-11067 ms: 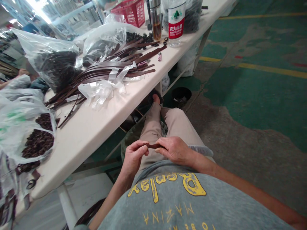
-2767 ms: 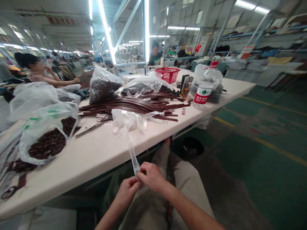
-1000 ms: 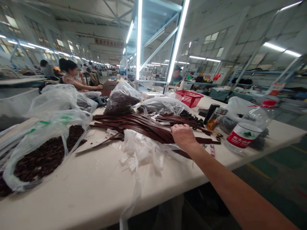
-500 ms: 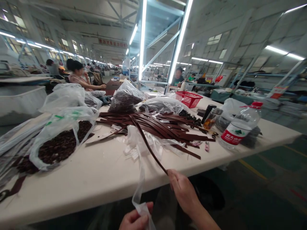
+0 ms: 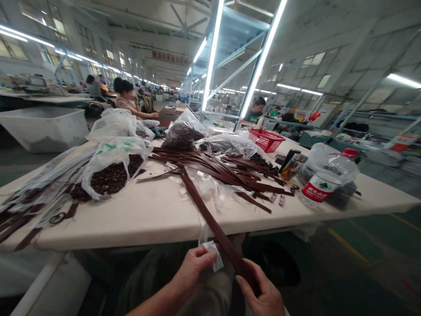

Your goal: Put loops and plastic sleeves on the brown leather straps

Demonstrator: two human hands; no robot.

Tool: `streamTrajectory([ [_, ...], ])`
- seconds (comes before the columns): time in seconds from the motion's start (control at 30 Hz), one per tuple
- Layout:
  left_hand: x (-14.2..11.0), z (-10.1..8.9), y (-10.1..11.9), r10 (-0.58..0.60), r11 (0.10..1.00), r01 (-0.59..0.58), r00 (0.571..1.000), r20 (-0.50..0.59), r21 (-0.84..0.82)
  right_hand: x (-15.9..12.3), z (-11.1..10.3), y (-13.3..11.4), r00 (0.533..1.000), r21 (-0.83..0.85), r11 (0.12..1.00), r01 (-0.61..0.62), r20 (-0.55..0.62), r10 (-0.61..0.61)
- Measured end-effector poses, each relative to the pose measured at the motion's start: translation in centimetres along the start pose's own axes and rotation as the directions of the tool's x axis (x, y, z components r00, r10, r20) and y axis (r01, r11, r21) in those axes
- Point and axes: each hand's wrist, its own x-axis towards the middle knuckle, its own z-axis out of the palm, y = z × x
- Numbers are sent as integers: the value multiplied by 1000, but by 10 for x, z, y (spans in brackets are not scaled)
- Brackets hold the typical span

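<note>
My right hand [image 5: 262, 293] grips the near end of a long brown strap [image 5: 210, 221] that runs from my lap up over the table edge to a pile of brown straps [image 5: 226, 169]. Just left of it, my left hand [image 5: 196, 266] pinches the end of a thin clear plastic sleeve [image 5: 213, 256], which hangs down from crumpled clear plastic [image 5: 210, 188] on the white table [image 5: 154, 215]. Both hands are below the table's front edge, over my lap.
Clear bags of dark small parts [image 5: 112, 175] lie at left and at the back [image 5: 184, 131]. A water bottle [image 5: 324, 180], a glass jar [image 5: 291, 166] and a red basket [image 5: 266, 139] stand at right. People sit at tables behind. A white tub [image 5: 46, 127] is far left.
My right hand has drawn one brown strap off the pile toward my lap. My left hand has risen with the plastic sleeve, close to the strap's end. The view shifted slightly right.
</note>
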Motion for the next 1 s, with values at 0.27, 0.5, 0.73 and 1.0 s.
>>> streamTrajectory([
  [0.27, -51, -30, -49, -230, 972, 230, 973, -5, 58, 131, 35, -69, 977, -448, 869, 209, 70, -199],
  [0.5, -53, -43, -55, -239, 967, 227, 966, -97, -114, 185, 68, -105, 966, -539, 802, 257, 123, -227],
  [0.73, -49, -35, -24, -168, 963, 132, 975, -144, -233, 172, 43, -129, 971, -492, 837, 240, 110, -214],
  [1.0, -27, -10, 13, 45, 929, -85, 992, -120, -361, 36, 9, -69, 956, -54, 975, 215, 214, -199],
])
